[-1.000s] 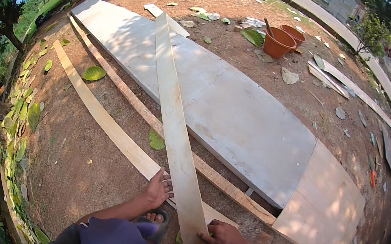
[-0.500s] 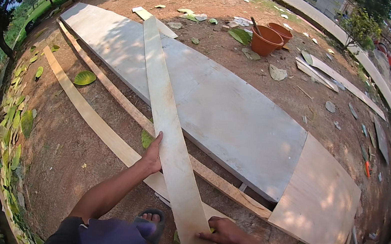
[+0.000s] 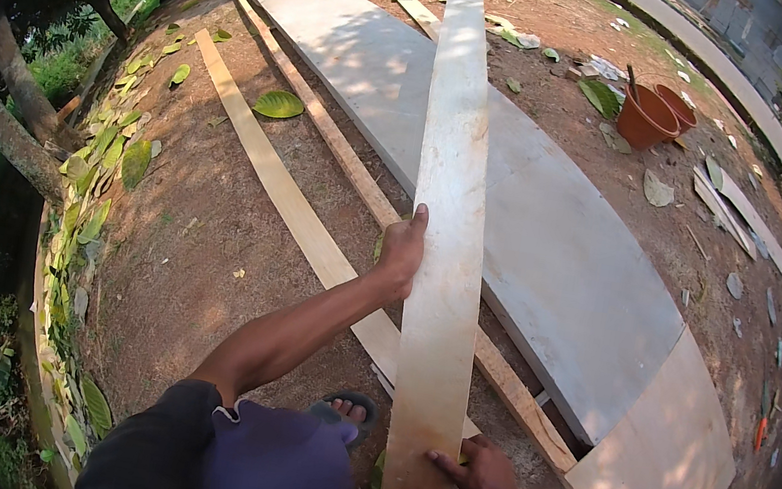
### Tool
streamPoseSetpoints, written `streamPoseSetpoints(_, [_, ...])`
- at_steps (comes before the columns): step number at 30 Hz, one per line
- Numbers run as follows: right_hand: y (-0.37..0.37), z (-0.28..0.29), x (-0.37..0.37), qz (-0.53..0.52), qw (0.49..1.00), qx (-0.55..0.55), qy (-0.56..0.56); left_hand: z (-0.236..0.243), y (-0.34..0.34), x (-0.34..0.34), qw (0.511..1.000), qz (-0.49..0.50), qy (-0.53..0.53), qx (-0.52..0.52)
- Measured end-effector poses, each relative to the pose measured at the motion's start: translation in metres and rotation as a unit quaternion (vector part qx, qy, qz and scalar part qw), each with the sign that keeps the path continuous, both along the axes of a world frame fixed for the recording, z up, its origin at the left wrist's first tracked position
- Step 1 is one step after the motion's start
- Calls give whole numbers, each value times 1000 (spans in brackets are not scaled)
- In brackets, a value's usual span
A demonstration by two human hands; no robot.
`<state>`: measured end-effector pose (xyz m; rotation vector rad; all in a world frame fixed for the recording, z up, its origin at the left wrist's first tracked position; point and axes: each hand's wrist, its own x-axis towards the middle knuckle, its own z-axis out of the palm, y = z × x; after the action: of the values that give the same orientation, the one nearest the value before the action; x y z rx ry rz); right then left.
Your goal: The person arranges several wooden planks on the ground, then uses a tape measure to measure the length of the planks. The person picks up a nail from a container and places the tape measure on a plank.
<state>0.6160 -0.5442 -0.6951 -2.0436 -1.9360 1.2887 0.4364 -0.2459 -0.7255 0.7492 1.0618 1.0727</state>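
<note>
Evidently, the long board [image 3: 438, 312] is clamped at its left edge by the left hand [image 3: 400, 252] and near its close end by the right hand [image 3: 484, 475], stretched across the pale panel [image 3: 563, 240]; since its far end is left ungripped, it could be twisted and the panel scraped

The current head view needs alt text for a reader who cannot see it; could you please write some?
A person's left hand and right hand grip a long pale board by opposite edges outdoors. A large grey panel stretches behind it over reddish ground, with two orange pots beyond.
</note>
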Motion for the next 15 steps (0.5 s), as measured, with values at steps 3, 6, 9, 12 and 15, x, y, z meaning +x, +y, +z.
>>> streamPoseSetpoints(3, [3, 3, 1, -31, 999, 24, 10, 27, 14, 14, 994, 26, 69, 87])
streamPoseSetpoints(6, [10, 14, 3, -80, 995, 41, 52, 73, 25, 10, 980, 14, 87, 178])
streamPoseSetpoints(9, [10, 8, 17, -113, 986, 77, 90, 102, 48, -5, 953, -22, 189, 235])
streamPoseSetpoints(12, [12, 17, 27, -269, 934, -94, 213, 124, 67, -12, 919, -33, 266, 289])
streamPoseSetpoints(15, [1, -9, 49, -361, 837, -72, 404, 141, 75, -10, 918, -91, 256, 289])
